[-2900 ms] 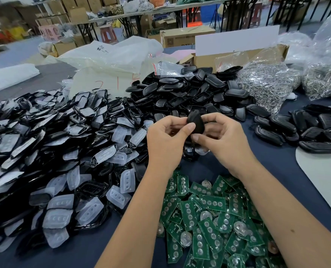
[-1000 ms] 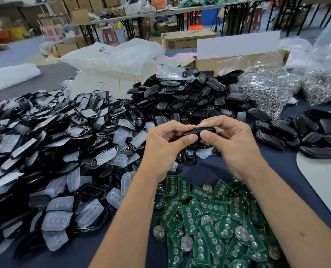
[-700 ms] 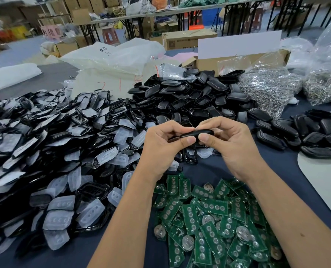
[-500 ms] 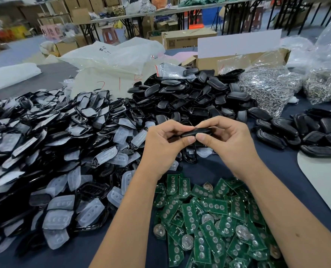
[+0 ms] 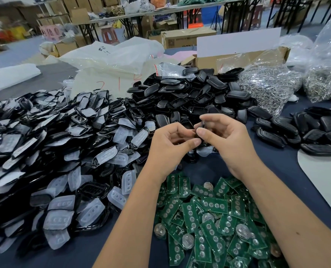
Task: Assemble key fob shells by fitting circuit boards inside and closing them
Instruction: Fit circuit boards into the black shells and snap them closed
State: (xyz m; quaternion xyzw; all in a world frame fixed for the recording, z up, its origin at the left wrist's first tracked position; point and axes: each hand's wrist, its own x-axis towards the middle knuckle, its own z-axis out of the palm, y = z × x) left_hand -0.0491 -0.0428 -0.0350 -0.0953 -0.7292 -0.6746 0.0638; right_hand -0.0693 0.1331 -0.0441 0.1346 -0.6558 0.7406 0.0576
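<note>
Head view: compared with half a second ago, the black key fob shell [image 5: 199, 134] no longer lies flat and broadside between the two hands. It now shows only as a small dark sliver, blurred, almost hidden where the thumbs meet. The right hand [image 5: 226, 140] has loosened: its index finger arches up and away over the shell, while the thumb presses against the shell's near edge. The left hand [image 5: 170, 146] has its fingers curled narrow, thumb tip pinching the shell from the near side. The shell is held in the air above the bench [image 5: 205, 167], just in front of the heap of black shell halves [image 5: 189, 95].

The shell looks closed and thin, seen edge-on; its seam cannot be made out through the blur.

Below the wrists lies a spread of green circuit boards [image 5: 209, 213] with coin cells among them. To the left sits a wide pile of black frames with clear rubber button pads [image 5: 60, 151]. Finished black fobs [image 5: 311, 130] lie at the right, well apart from the hands.
</note>
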